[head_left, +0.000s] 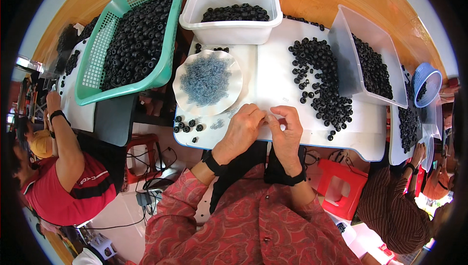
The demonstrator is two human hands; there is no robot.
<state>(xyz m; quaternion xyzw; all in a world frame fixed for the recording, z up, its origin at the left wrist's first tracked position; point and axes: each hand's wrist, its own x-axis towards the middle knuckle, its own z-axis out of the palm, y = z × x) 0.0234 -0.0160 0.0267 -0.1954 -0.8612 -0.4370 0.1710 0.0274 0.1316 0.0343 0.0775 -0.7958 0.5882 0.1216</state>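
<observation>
Left hand (246, 126) and right hand (286, 131) meet, fingers bent; whether they are clamped on anything, I cannot tell. Beyond and left, tiny blue beads (204, 80) fill a white plate (236, 84); black beads (335, 105) lie beyond the right hand, rightward.

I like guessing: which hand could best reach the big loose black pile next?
Probably the right hand: it's nearer the pile, on the same side. The left hand is nearer the plate.
</observation>
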